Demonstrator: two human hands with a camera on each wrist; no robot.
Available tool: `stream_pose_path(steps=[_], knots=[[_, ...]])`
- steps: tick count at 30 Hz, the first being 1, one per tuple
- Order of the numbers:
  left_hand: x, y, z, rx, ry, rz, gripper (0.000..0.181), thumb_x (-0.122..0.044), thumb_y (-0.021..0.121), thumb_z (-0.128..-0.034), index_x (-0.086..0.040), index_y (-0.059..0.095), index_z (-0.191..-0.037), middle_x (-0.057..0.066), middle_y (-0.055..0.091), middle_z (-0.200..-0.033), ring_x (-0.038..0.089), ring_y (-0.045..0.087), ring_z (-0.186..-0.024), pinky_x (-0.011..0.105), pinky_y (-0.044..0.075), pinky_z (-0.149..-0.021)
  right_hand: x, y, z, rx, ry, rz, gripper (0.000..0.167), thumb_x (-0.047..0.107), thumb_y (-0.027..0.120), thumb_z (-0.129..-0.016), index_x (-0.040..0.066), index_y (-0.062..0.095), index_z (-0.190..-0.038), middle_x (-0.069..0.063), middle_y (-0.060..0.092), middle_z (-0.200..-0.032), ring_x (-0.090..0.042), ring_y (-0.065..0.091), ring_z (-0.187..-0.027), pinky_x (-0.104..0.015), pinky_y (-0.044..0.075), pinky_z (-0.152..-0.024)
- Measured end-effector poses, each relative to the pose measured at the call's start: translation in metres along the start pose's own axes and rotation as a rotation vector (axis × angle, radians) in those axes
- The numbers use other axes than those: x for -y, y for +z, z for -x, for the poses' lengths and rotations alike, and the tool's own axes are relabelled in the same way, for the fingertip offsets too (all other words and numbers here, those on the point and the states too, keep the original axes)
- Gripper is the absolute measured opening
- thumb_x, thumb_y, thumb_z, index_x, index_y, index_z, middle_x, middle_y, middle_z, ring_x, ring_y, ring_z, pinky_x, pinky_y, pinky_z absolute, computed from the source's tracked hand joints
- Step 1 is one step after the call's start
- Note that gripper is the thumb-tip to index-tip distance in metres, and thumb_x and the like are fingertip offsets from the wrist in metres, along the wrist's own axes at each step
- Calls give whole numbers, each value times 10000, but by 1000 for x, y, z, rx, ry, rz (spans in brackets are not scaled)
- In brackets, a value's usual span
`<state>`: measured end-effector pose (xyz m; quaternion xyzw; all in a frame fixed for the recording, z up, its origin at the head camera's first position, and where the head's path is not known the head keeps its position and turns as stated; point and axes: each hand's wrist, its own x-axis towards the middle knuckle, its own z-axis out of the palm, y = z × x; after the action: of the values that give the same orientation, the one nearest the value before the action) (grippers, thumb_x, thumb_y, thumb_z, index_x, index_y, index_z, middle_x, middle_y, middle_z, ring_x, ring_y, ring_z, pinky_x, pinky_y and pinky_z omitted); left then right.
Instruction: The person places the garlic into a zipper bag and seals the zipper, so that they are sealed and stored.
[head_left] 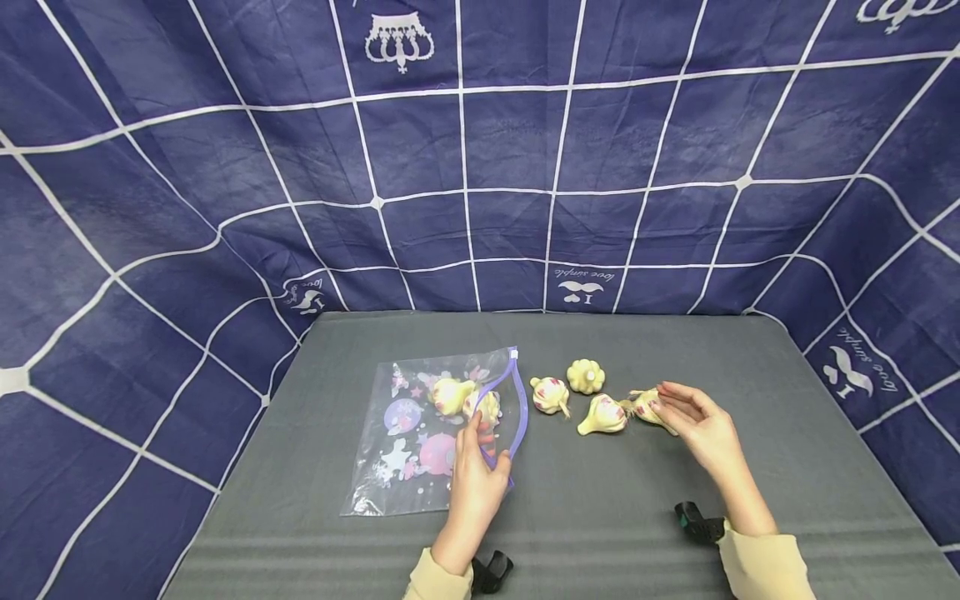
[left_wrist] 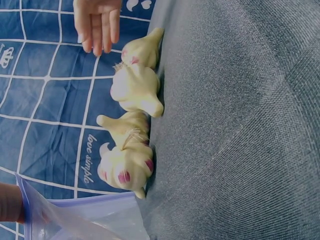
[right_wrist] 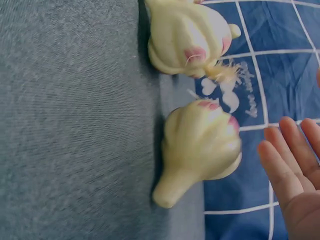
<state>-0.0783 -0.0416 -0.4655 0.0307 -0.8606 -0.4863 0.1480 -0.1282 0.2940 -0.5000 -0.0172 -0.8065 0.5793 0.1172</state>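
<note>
A clear zip bag [head_left: 367, 483] with a purple slider edge and printed planets and stars lies on the table's left half. Two garlic bulbs [head_left: 450, 396] show inside it. My left hand [head_left: 474, 483] holds the bag's mouth at its purple rim [left_wrist: 30, 210], which gapes apart. Several more garlic bulbs, white with purple-pink patches, lie to the right of the bag, among them a paler ribbed one [head_left: 586, 376]. My right hand [head_left: 705, 429] hovers beside the rightmost garlic bulb [right_wrist: 202, 142], its fingers extended and apart from the bulb in the right wrist view.
The grey cloth-covered table [head_left: 600, 525] carries everything. A blue curtain [head_left: 510, 150] with white grid lines rises behind it and along both sides. Dark wrist straps [head_left: 701, 523] sit below both hands.
</note>
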Motion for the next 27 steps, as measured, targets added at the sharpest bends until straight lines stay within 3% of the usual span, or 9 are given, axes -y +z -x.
stream_pose_path(steps=[3,6,10,13,17,27], knots=[[0,1,0,-5,4,-3,663,42,692,-733,33,476,-1359,91,580,-1170,255,618,-966,358,504,-766,-26,-5,-7,-32,15,33,555,378,762,-844,133,596,-1314,208,643,-1173,150,594,-1039,-55,477,-841],[1,1,0,-5,3,-2,663,43,692,-733,31,476,-1359,93,577,-1177,254,614,-977,359,502,-768,-20,-5,-8,-45,53,75,590,340,770,-843,70,570,-1328,20,653,-1263,131,577,-1076,-39,450,-876],[0,1,0,-1,0,2,667,41,692,-732,29,475,-1363,91,575,-1180,253,613,-975,353,501,-762,12,-3,-3,9,148,192,671,287,740,-877,-32,460,-1397,-237,518,-1411,-174,545,-1293,-205,435,-1044],[0,1,0,0,1,1,667,41,690,-731,30,475,-1363,87,575,-1179,250,614,-973,349,503,-759,23,0,-4,76,181,263,752,277,729,-887,-72,366,-1445,-301,416,-1464,-425,411,-1371,-423,355,-1125],[1,1,0,2,1,3,664,44,687,-733,32,473,-1362,88,575,-1186,250,616,-979,350,507,-765,20,3,-10,129,181,308,834,249,754,-861,-115,305,-1461,-342,384,-1462,-479,386,-1366,-530,326,-1126],[1,1,0,5,13,8,655,56,687,-732,40,474,-1351,102,574,-1182,262,622,-961,353,513,-770,14,6,-17,187,210,387,909,282,775,-832,-114,270,-1475,-385,382,-1440,-512,413,-1327,-557,371,-1086]])
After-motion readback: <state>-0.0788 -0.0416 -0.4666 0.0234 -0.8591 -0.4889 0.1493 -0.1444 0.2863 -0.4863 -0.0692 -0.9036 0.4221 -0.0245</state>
